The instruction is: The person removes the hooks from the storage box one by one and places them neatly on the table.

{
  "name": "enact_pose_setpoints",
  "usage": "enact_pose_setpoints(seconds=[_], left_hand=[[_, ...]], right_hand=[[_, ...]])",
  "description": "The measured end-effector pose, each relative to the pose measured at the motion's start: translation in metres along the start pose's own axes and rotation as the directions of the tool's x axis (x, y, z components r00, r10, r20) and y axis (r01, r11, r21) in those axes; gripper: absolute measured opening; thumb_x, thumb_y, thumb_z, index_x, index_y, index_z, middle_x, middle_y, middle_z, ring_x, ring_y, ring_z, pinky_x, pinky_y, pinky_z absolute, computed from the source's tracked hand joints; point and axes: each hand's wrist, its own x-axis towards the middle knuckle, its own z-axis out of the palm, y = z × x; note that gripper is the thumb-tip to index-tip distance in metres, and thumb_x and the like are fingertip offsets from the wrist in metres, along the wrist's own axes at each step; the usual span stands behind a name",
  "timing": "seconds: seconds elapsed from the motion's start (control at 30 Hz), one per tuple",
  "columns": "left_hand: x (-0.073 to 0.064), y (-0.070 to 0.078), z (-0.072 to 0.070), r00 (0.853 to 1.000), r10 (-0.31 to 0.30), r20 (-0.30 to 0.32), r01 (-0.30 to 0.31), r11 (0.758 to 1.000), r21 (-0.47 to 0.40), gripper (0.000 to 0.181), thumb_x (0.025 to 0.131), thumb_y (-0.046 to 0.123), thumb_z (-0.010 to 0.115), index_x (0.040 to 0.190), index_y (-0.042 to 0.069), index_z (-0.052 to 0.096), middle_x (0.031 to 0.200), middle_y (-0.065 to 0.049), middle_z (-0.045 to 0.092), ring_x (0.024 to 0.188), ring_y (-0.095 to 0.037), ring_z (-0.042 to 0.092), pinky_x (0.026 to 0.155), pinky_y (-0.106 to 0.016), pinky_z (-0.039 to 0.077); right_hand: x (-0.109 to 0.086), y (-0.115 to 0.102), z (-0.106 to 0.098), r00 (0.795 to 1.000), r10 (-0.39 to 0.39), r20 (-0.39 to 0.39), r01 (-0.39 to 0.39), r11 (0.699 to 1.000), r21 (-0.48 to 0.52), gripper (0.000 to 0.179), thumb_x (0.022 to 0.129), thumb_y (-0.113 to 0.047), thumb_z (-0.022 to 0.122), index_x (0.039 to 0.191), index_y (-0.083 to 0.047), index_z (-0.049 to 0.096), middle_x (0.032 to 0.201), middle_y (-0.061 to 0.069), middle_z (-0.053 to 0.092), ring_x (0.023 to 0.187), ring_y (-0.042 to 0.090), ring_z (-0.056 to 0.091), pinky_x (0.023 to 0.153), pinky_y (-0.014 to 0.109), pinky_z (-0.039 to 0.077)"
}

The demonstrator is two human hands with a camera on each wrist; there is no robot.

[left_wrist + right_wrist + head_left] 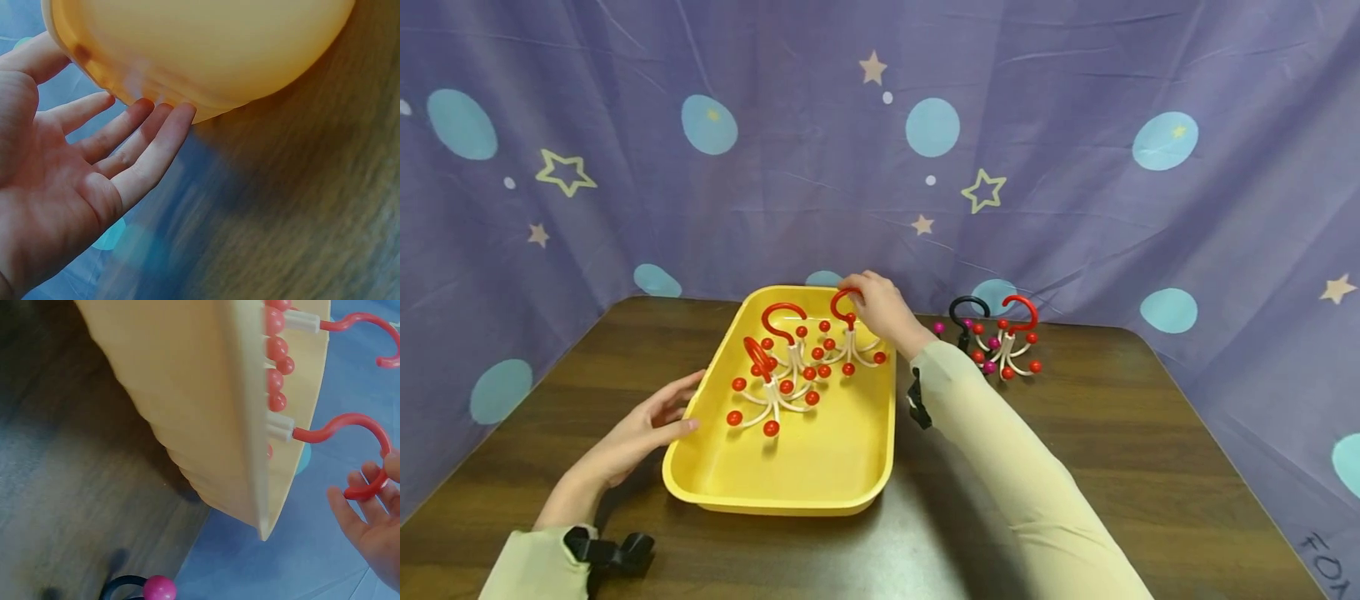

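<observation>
Right hand (882, 307) pinches claw hook (851, 337) at one o'clock, left hand (638, 437) grips yellow tray (842, 446) at nine; keep ball tips (848, 369) untangled.

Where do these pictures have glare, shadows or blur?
Head view: pale glare on the table in front of the tray, dark shadow beside the right sleeve; left wrist view: table grain soft and smeared; right wrist view: tray's nearest edge blurred, table dim and shadowed.

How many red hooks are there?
4: front hook, middle hook and back hook in the yellow tray, the last gripped by the right hand; fourth hook outside, beside a black hook.
</observation>
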Motion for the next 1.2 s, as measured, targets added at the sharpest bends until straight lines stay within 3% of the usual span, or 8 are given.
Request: enact_pose_setpoints(seconds=[0.37, 0.67, 0.93, 1.2], left_hand=[[0.000, 0.000, 0.001, 1.000, -0.008, -0.005, 0.008, 1.000, 0.030, 0.061, 0.090, 0.007, 0.051, 0.144, 0.007, 0.022, 0.118, -0.001, 0.048, 0.099, -0.007, 0.050, 0.077, -0.022, 0.045], [-0.002, 0.002, 0.002, 1.000, -0.022, -0.009, 0.022, 0.999, 0.038, 0.062, 0.090, 0.008, 0.052, 0.144, 0.007, 0.022, 0.119, -0.002, 0.048, 0.099, -0.007, 0.052, 0.077, -0.023, 0.046], [0.000, 0.003, 0.001, 1.000, -0.015, -0.004, 0.015, 0.999, 0.041, 0.062, 0.090, 0.008, 0.052, 0.144, 0.007, 0.021, 0.121, -0.007, 0.046, 0.099, -0.009, 0.052, 0.076, -0.024, 0.047], [0.000, 0.003, 0.001, 1.000, -0.026, -0.005, 0.026, 0.999, 0.037, 0.062, 0.090, 0.008, 0.052, 0.144, 0.007, 0.021, 0.119, 0.000, 0.048, 0.099, -0.006, 0.051, 0.077, -0.024, 0.046]], right_hand=[[0.003, -0.002, -0.003, 1.000, 0.011, 0.015, -0.012, 1.000, 0.003, 0.023, 0.093, -0.010, 0.049, 0.110, -0.012, 0.063, 0.104, 0.003, 0.059, 0.098, 0.018, 0.056, 0.086, 0.029, 0.046], [0.003, -0.010, -0.018, 0.999, -0.044, -0.017, 0.043, 0.999, -0.032, 0.022, 0.094, -0.010, 0.048, 0.108, -0.013, 0.064, 0.103, 0.005, 0.061, 0.097, 0.019, 0.058, 0.084, 0.029, 0.047], [0.000, -0.011, -0.032, 0.997, -0.067, -0.032, 0.067, 0.998, -0.005, 0.022, 0.094, -0.012, 0.048, 0.109, -0.014, 0.064, 0.104, 0.005, 0.062, 0.095, 0.019, 0.057, 0.083, 0.029, 0.046], [-0.007, -0.011, -0.051, 0.995, -0.077, -0.058, 0.078, 0.997, 0.006, 0.020, 0.093, -0.012, 0.049, 0.108, -0.014, 0.063, 0.101, 0.004, 0.061, 0.091, 0.019, 0.056, 0.080, 0.031, 0.045]])
